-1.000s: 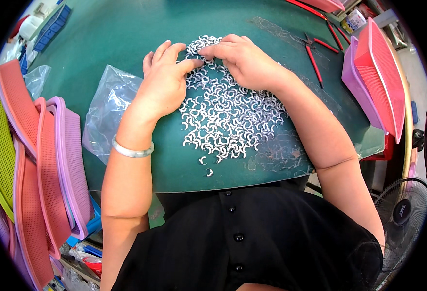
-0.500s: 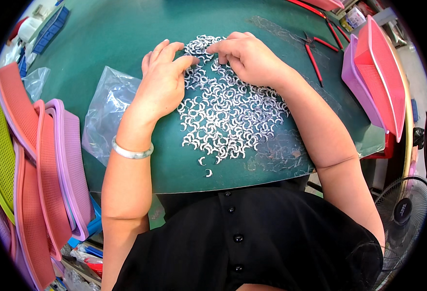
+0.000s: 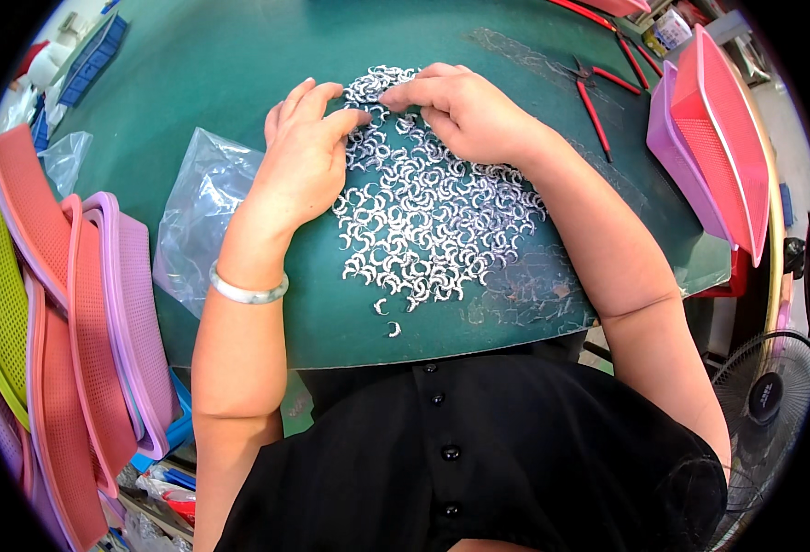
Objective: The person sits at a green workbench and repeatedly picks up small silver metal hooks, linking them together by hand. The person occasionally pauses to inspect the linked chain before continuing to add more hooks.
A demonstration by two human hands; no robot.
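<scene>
Many small silver-white crescent-shaped pieces (image 3: 442, 221) lie spread over the green table, with a denser heap at the far end. At the left of that heap is my left hand (image 3: 308, 152), open, its fingers apart and its thumb reaching to the pieces' edge. My right hand (image 3: 469, 112) comes in from the other side, fingers bent but apart, with the index fingertip among the far pieces. I see nothing gripped in either hand, though the undersides of the right fingers are hidden. A pale bangle (image 3: 248, 293) circles my left wrist.
A clear plastic bag (image 3: 198, 221) lies left of the pieces. Stacked pink, purple and green baskets (image 3: 133, 313) crowd the left edge. Red-handled pliers (image 3: 595, 120) lie at the far right, near pink and purple baskets (image 3: 723, 138). A fan (image 3: 764, 396) stands at lower right.
My right hand has slid slightly left, its index finger moving further over the far heap. The left hand has hardly moved.
</scene>
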